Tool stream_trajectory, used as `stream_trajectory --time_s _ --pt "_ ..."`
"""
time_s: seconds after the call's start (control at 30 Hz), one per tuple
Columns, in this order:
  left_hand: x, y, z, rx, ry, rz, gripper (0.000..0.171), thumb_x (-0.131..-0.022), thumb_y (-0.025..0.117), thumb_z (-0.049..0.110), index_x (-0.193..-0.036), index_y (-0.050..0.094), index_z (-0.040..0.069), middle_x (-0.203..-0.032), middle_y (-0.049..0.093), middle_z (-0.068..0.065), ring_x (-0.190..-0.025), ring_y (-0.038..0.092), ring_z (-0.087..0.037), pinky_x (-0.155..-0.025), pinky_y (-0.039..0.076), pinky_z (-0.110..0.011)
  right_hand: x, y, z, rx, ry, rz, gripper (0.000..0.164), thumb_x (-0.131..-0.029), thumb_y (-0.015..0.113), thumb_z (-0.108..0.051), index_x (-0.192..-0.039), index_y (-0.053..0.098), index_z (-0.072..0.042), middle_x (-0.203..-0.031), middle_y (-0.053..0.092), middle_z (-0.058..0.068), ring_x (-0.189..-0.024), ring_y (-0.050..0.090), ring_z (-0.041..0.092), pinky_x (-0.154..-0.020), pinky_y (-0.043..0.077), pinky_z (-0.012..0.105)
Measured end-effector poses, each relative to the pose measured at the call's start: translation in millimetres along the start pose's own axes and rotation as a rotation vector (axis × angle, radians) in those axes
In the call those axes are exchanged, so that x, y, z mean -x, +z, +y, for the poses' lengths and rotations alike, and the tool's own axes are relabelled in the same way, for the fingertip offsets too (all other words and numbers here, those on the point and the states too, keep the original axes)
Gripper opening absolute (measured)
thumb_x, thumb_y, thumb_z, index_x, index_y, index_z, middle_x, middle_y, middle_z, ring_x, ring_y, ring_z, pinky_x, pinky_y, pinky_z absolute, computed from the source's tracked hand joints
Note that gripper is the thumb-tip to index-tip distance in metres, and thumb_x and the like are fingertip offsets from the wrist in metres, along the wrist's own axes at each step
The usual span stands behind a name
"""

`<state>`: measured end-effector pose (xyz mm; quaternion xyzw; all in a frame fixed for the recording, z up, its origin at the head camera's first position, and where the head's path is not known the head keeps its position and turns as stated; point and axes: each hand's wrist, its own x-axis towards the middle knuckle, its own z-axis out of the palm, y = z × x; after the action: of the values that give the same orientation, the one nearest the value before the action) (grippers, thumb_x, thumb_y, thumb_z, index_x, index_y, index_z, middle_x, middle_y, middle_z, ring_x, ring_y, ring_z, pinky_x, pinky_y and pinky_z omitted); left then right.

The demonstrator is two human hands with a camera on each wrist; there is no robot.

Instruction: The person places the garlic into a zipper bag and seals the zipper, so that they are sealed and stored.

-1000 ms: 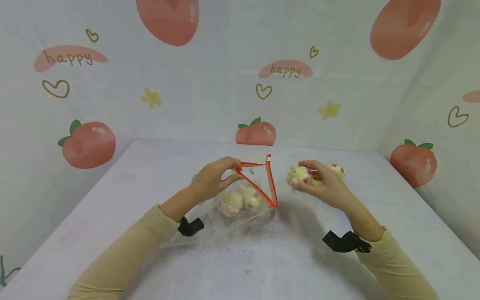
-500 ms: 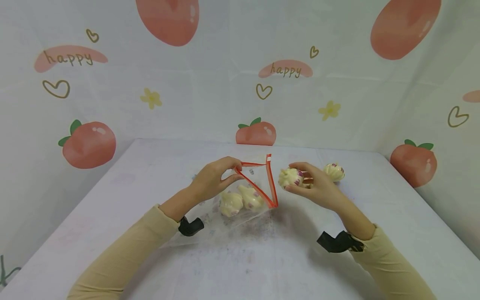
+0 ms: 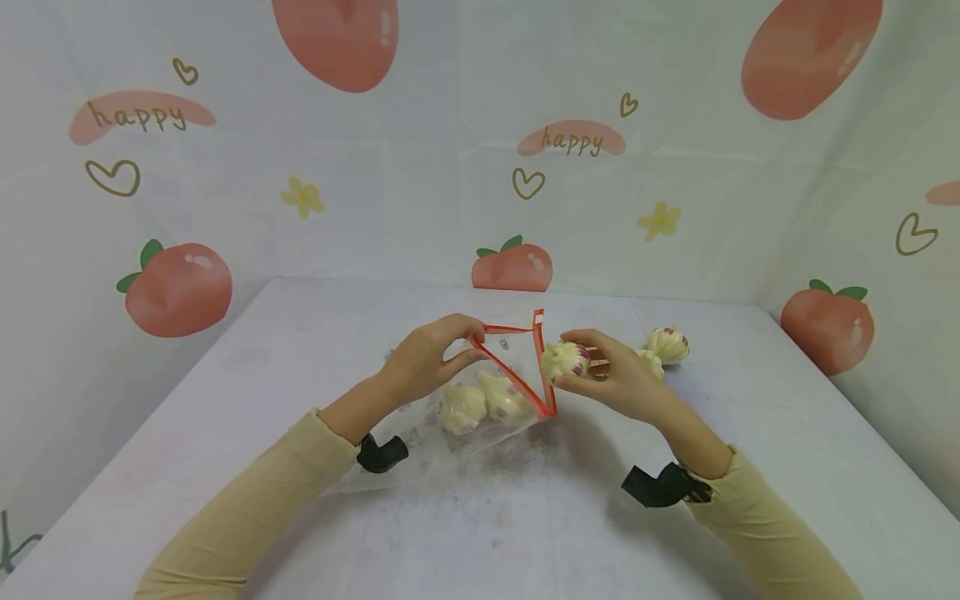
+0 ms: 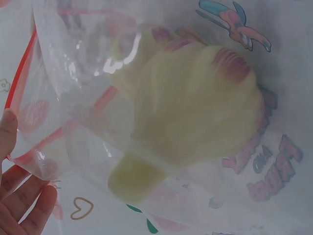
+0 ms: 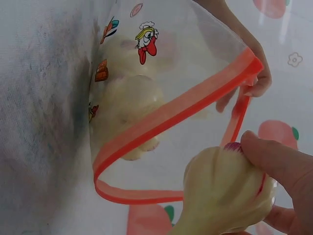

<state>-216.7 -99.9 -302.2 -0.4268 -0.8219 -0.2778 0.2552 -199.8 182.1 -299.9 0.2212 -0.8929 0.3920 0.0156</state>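
A clear zip bag (image 3: 480,437) with a red-edged mouth lies on its side, its mouth held apart and facing right. My left hand (image 3: 431,357) pinches the upper rim of that mouth between thumb and fingers. Inside the bag sit garlic bulbs (image 3: 462,408), seen through the plastic in the left wrist view too. In my right hand (image 3: 618,379) is another garlic bulb (image 5: 225,188), whitish with purple streaks, gripped between thumb and fingers. This bulb is right at the bag's mouth, overlapping the red rim in the head view.
Behind my right hand, two more garlic bulbs (image 3: 667,345) lie close together on the white table cover (image 3: 360,542). A printed white backdrop (image 3: 420,167) rises at the table's far edge and sides.
My right hand has carried its garlic bulb leftward from near the loose bulbs to the bag's mouth, uncovering those bulbs. The left hand and bag stay almost still.
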Motion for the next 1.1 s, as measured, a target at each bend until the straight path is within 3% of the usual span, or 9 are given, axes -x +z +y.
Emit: stream_trajectory --time_s 0.2,0.4,0.6,1.1 --pt "0.1 0.2 -0.3 -0.002 0.011 0.009 0.024 -0.081 0.072 0.015 -0.099 0.059 0.004 -0.096 0.066 -0.007 -0.091 0.065 -0.018 -0.078 0.054 -0.032 -2 6 -1 -0.015 -0.033 -0.011 0.054 -0.081 0.073 -0.021 -0.128 0.051 -0.005 -0.126 0.056 0.014 -0.101 0.06 0.027 -0.085 0.054 0.037" --pt "-0.8 -0.6 0.5 -0.011 0.01 0.012 0.024 -0.081 0.072 0.015 -0.098 0.059 0.005 -0.097 0.066 -0.006 -0.09 0.065 -0.018 -0.077 0.054 -0.031 -4 10 -1 -0.033 -0.057 -0.026 0.054 -0.081 0.073 -0.02 -0.127 0.051 -0.004 -0.127 0.055 0.015 -0.101 0.06 0.028 -0.087 0.053 0.044" --pt "-2.9 -1.7 1.9 -0.018 0.007 0.011 0.023 -0.081 0.072 0.015 -0.098 0.06 0.005 -0.096 0.065 -0.005 -0.089 0.064 -0.017 -0.077 0.054 -0.03 -6 14 -3 -0.034 -0.064 -0.039 0.052 -0.081 0.073 -0.021 -0.127 0.052 -0.006 -0.128 0.055 0.014 -0.101 0.06 0.028 -0.088 0.052 0.043" --pt "-8.2 -4.2 4.8 -0.028 0.016 0.018 0.022 -0.08 0.073 0.016 -0.095 0.059 0.006 -0.094 0.065 -0.004 -0.087 0.064 -0.015 -0.077 0.054 -0.029 -11 21 -5 0.004 -0.142 -0.031 0.046 -0.082 0.069 -0.006 -0.124 0.052 0.001 -0.124 0.058 0.018 -0.093 0.061 0.025 -0.081 0.055 0.038"
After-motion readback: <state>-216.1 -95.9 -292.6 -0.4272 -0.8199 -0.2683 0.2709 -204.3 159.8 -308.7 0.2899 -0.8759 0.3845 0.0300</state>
